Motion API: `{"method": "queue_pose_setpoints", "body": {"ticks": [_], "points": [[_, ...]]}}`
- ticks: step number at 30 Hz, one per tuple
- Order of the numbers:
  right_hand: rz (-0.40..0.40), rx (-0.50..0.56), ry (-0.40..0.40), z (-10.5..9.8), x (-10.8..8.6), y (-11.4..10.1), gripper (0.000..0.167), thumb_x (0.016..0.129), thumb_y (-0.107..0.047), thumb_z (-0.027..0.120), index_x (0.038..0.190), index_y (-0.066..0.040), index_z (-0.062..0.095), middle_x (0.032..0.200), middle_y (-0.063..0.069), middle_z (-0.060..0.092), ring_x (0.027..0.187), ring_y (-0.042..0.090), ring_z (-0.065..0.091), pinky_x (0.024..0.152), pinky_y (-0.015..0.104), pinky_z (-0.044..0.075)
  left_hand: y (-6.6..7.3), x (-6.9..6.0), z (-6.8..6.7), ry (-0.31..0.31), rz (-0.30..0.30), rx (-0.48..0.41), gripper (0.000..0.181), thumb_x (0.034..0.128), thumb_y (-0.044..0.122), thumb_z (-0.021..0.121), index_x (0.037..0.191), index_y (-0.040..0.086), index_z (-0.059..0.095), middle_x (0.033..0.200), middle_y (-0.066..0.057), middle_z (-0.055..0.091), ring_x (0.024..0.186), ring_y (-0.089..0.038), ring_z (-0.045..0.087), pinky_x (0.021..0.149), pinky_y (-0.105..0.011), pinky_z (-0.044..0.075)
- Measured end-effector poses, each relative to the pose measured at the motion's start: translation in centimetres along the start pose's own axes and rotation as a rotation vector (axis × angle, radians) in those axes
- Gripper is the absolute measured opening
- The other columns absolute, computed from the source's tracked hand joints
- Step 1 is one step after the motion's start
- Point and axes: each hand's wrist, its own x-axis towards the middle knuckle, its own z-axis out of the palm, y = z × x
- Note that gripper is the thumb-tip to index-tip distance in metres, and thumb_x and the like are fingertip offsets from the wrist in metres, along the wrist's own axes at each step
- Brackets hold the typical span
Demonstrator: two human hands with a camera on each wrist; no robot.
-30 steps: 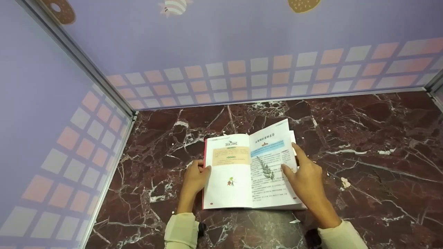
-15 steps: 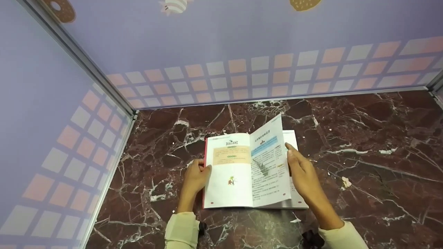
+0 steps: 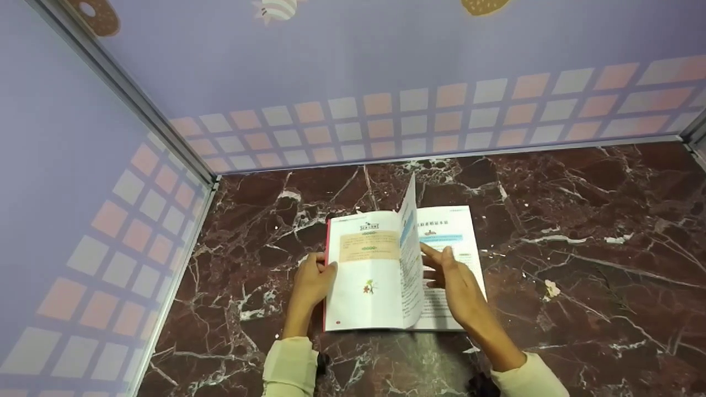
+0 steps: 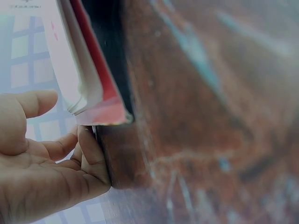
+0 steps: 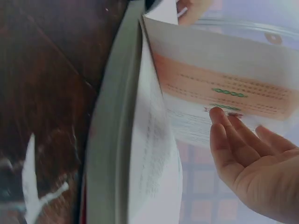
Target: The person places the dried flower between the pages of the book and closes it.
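An open book (image 3: 361, 306) with a red cover lies on the marbled surface. One page (image 3: 411, 264) stands nearly upright from the spine, with the printed page beneath it showing at the right. My left hand (image 3: 313, 281) holds the book's left edge, thumb by the page margin; in the left wrist view its other fingers (image 4: 91, 151) curl at the cover's edge. My right hand (image 3: 460, 286) is over the right side, with its fingertips against the back of the raised page. In the right wrist view, the fingers (image 5: 240, 144) of that hand are extended and the thumb is apart.
The dark red marbled tabletop (image 3: 579, 231) surrounds the book. A purple wall (image 3: 331, 66) with checkered squares rises behind, and another panel (image 3: 55, 193) stands at the left. A small pale fragment (image 3: 550, 290) lies to the right.
My right hand has moved left, swinging the page from nearly flat to almost upright and letting go of its pinch on the edge. The left hand has stayed in place.
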Motion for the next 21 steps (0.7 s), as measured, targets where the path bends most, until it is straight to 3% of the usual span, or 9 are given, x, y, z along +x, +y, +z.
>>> {"method": "queue_pose_setpoints", "body": {"ticks": [3, 10, 16, 21], "points": [[0.005, -0.058, -0.028, 0.7, -0.1, 0.4, 0.056, 0.111, -0.033, 0.017, 0.145, -0.004, 0.051, 0.136, 0.023, 0.06, 0.114, 0.037, 0.065, 0.095, 0.052, 0.051, -0.1, 0.0, 0.0, 0.003, 0.012, 0.003, 0.032, 0.0892, 0.013, 0.063, 0.113, -0.008, 0.064, 0.079, -0.014, 0.066, 0.073, -0.027, 0.061, 0.073, -0.041, 0.049], [-0.024, -0.297, -0.092, 2.4, -0.4, 1.7, 0.045, 0.109, -0.032, 0.035, 0.149, -0.017, 0.048, 0.148, 0.012, 0.05, 0.131, 0.037, 0.053, 0.108, 0.053, 0.041, 0.0, 0.0, 0.0, 0.001, 0.019, -0.016, 0.031, 0.0892, 0.012, 0.063, 0.112, -0.009, 0.064, 0.079, -0.014, 0.064, 0.073, -0.025, 0.06, 0.072, -0.039, 0.049], [-0.079, -0.398, -0.134, 3.4, -0.4, 2.3, 0.046, 0.105, -0.02, 0.048, 0.151, -0.013, 0.046, 0.151, 0.013, 0.047, 0.138, 0.036, 0.045, 0.114, 0.05, 0.035, 0.0, 0.0, 0.0, 0.01, 0.04, -0.012, 0.029, 0.0961, 0.016, 0.057, 0.11, -0.009, 0.063, 0.086, -0.018, 0.065, 0.082, -0.032, 0.062, 0.077, -0.044, 0.05], [-0.089, -0.429, -0.152, 3.9, -0.4, 2.7, 0.047, 0.103, -0.015, 0.052, 0.149, -0.006, 0.046, 0.152, 0.016, 0.046, 0.14, 0.036, 0.042, 0.115, 0.05, 0.032, -0.1, 0.0, -0.3, 0.004, -0.03, -0.011, 0.04, 0.1074, 0.026, 0.038, 0.107, -0.005, 0.063, 0.104, -0.026, 0.065, 0.104, -0.043, 0.061, 0.094, -0.055, 0.046]]}}
